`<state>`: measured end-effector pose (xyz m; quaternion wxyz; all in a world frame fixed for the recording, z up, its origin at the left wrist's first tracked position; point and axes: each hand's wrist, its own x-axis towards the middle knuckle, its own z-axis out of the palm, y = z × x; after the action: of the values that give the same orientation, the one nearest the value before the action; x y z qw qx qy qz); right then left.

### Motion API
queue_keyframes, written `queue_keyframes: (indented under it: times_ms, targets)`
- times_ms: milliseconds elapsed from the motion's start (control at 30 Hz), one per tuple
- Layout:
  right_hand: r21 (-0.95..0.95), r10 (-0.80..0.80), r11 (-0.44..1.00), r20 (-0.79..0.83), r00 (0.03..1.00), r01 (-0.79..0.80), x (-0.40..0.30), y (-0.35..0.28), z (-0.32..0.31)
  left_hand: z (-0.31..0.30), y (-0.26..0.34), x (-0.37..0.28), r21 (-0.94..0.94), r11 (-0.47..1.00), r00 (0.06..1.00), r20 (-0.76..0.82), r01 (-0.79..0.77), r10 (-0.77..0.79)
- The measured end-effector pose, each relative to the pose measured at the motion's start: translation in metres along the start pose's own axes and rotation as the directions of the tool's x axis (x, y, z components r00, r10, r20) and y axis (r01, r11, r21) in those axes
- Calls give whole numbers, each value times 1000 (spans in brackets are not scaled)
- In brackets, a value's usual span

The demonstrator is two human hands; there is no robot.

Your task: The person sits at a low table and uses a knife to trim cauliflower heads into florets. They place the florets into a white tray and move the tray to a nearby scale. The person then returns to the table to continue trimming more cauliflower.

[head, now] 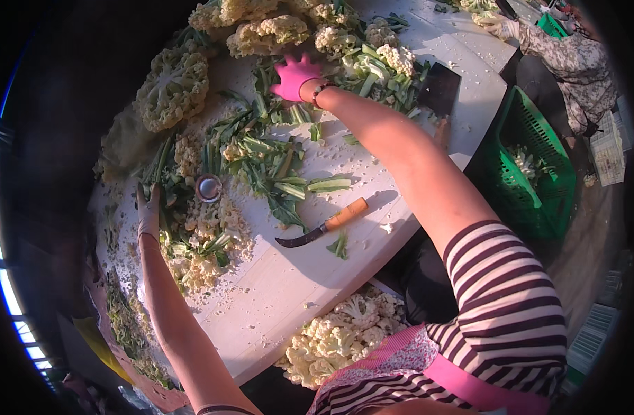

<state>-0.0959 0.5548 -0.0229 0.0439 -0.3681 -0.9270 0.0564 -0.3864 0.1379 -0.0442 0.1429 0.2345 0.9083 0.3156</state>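
My right hand (296, 78), in a pink glove, lies with spread fingers on cut leaves and stalks below the cauliflower heads (267, 35). At the left, my left hand (148, 210), in a pale glove, rests with fingers apart against a pile of leaves (177, 194) and florets. Nothing is seen gripped in either hand. A curved knife with a wooden handle (346, 213) lies on the white table (275, 290) between my arms. Loose leaves and stalks (267, 155) are strewn above it. One large cauliflower head (172, 88) shows its cut underside.
A container of cauliflower pieces (343, 334) is below the table's near edge. Beyond my right arm stand a dark flat blade or plate (439, 89) and a green plastic crate (556, 150). Another person (571, 65) works at the upper right. A small round metallic object (208, 188) lies among the trimmings.
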Motion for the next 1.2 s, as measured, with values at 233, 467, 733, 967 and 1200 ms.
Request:
queue_keyframes:
  times_ms: [233,467,733,967,1200]
  targets:
    - [22,-153,977,-618,771,211,-68,95,-57,19,45,-72,18,962,926,-267,-273,268]
    - [452,351,854,-130,927,-259,-87,237,-81,33,155,-196,-376,824,903,-105,-424,416]
    - [720,-451,-616,10,893,-319,-188,87,-114,99,262,-287,-800,591,850,238,-102,469]
    - [769,-619,-472,59,783,-431,-305,-31,-113,98,266,-369,-966,-61,906,213,252,366]
    - [882,-553,225,-235,800,414,-360,-72,-112,84,151,-435,-635,-642,895,202,429,399]
